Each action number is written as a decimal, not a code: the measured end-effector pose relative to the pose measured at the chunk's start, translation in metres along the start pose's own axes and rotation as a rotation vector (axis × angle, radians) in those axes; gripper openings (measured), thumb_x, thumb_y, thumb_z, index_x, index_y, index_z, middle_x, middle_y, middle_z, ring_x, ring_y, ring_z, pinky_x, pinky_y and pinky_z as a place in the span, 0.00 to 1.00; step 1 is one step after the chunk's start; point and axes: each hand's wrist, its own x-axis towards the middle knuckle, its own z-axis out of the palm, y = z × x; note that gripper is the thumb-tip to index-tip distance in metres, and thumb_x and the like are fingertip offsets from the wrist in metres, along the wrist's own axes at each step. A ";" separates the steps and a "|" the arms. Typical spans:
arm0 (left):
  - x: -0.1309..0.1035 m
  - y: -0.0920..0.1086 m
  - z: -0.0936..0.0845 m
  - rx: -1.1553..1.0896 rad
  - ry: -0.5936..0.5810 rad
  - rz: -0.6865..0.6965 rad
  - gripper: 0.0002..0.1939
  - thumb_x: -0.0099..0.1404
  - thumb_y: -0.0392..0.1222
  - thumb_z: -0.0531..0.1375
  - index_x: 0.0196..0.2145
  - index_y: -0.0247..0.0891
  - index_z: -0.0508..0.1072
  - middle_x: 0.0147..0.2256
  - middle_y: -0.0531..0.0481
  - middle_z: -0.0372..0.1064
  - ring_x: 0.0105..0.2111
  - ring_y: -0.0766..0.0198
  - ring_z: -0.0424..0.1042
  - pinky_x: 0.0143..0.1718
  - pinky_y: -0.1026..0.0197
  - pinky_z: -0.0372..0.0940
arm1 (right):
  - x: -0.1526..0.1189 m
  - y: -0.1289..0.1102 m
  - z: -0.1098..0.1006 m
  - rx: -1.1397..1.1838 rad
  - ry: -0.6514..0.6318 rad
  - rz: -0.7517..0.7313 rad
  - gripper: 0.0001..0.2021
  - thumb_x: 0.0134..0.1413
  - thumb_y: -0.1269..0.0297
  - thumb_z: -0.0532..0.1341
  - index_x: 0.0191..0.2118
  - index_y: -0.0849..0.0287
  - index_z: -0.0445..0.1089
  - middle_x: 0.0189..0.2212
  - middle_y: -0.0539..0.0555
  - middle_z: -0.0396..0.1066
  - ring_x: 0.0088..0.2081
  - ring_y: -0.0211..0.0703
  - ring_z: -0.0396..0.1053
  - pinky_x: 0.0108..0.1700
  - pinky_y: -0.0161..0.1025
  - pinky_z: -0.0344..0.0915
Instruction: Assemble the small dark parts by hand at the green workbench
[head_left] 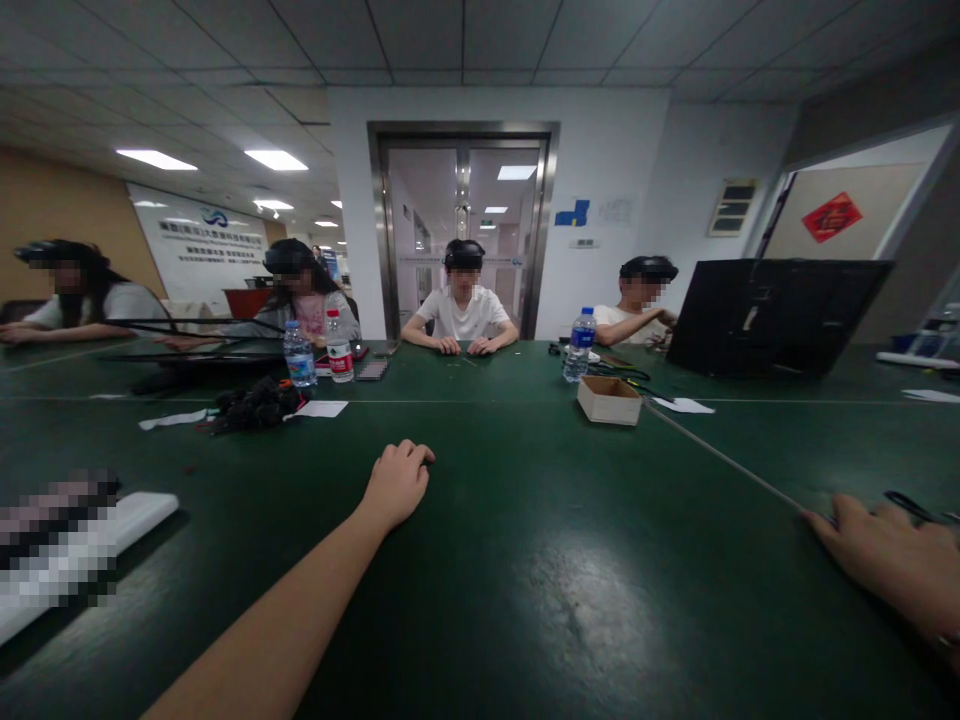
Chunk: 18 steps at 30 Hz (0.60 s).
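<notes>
My left hand (401,482) rests palm down on the dark green table (525,500), with its fingers curled under. Whatever may be beneath those fingers is hidden. At the right edge of the view, my right hand (889,550) lies palm down with the thumb held apart and the fingers loosely bent; it is partly cut off. A thin pale line (727,460), a cord or a table seam, runs from near a small open box (609,402) to the right thumb. Just beyond the right fingers lies a black looped object (909,505).
Two water bottles (300,355) and a dark tangled bundle (259,403) stand left of centre. Another bottle (580,345) is behind the box. A large black case or screen (776,315) stands at the right, a white object (142,515) at the left. Several people (463,310) sit opposite.
</notes>
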 end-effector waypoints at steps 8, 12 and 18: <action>0.000 0.000 0.000 -0.038 0.034 0.005 0.16 0.64 0.40 0.49 0.45 0.42 0.72 0.46 0.43 0.67 0.45 0.53 0.65 0.45 0.53 0.60 | -0.002 0.000 -0.003 0.026 -0.025 -0.010 0.28 0.55 0.42 0.39 0.35 0.56 0.69 0.44 0.76 0.65 0.40 0.68 0.66 0.32 0.54 0.55; 0.001 0.001 -0.001 -0.054 0.037 -0.001 0.16 0.63 0.40 0.49 0.45 0.42 0.72 0.46 0.43 0.67 0.46 0.52 0.64 0.45 0.52 0.60 | 0.010 0.010 0.006 0.044 0.016 -0.015 0.26 0.50 0.39 0.47 0.33 0.54 0.72 0.38 0.76 0.67 0.33 0.61 0.67 0.29 0.53 0.52; -0.001 0.002 -0.001 -0.229 0.076 -0.012 0.13 0.60 0.39 0.52 0.39 0.43 0.75 0.42 0.45 0.68 0.44 0.53 0.66 0.46 0.52 0.60 | 0.021 0.023 0.020 0.181 0.269 -0.121 0.33 0.39 0.28 0.49 0.25 0.54 0.73 0.24 0.71 0.66 0.25 0.53 0.65 0.28 0.55 0.50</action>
